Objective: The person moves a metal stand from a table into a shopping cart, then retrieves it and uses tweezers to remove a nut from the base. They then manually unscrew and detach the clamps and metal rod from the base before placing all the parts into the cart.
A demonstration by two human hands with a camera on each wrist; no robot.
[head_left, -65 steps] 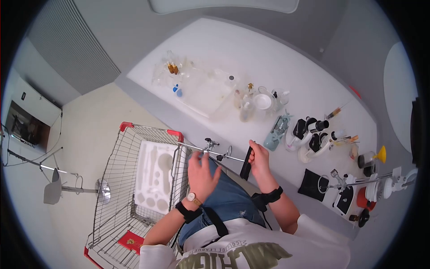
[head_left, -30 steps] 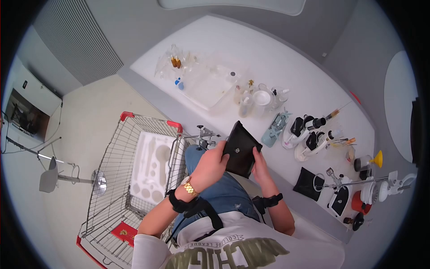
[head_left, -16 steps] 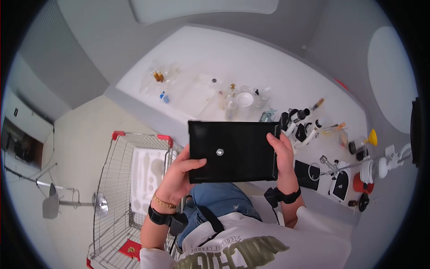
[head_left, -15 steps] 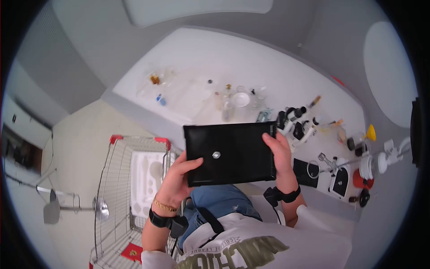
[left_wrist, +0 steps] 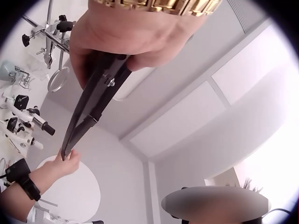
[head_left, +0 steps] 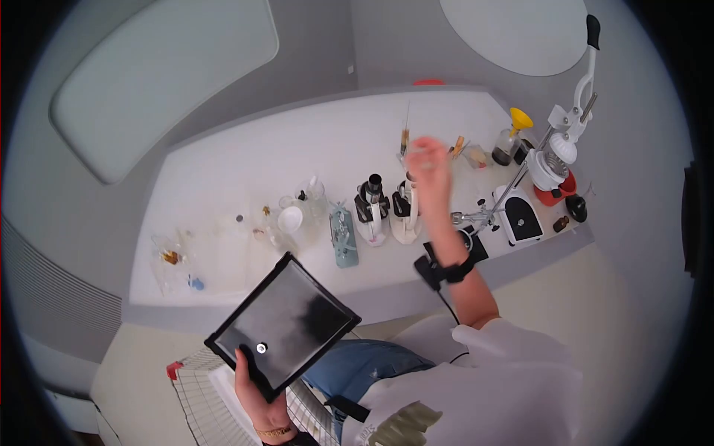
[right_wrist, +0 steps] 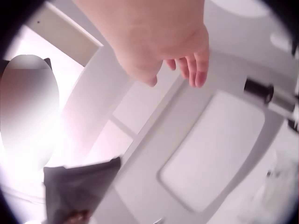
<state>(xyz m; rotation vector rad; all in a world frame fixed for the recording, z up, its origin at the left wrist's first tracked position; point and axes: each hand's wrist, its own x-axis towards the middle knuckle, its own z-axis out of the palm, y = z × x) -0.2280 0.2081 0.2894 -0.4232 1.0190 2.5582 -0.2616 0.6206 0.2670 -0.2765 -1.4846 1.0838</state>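
Observation:
My left hand (head_left: 256, 386) grips the edge of a retort stand's black rectangular base (head_left: 297, 320), which is tilted with its underside and central nut (head_left: 261, 348) facing the head camera. In the left wrist view the base shows edge-on below my left hand (left_wrist: 135, 32), and a rod with clamps (left_wrist: 49, 35) and a ring (left_wrist: 58, 80) appear at upper left. Away from the base, my right hand (head_left: 431, 175) is raised over the table by two microscopes, blurred. In the right wrist view my right hand (right_wrist: 163, 42) has loosely extended fingers and holds nothing.
On the white table (head_left: 245, 167) stand a teal holder (head_left: 343, 241), glassware (head_left: 290, 219), a microscope (head_left: 372, 212), a yellow funnel (head_left: 520, 119), a white lever press (head_left: 550, 167) and another stand's rod (head_left: 513, 186). A wire cart (head_left: 193, 394) is at lower left.
Both hands held the base; now my right hand has let go and moved up and right over the table. The base has tilted down left, and the head view has swung right.

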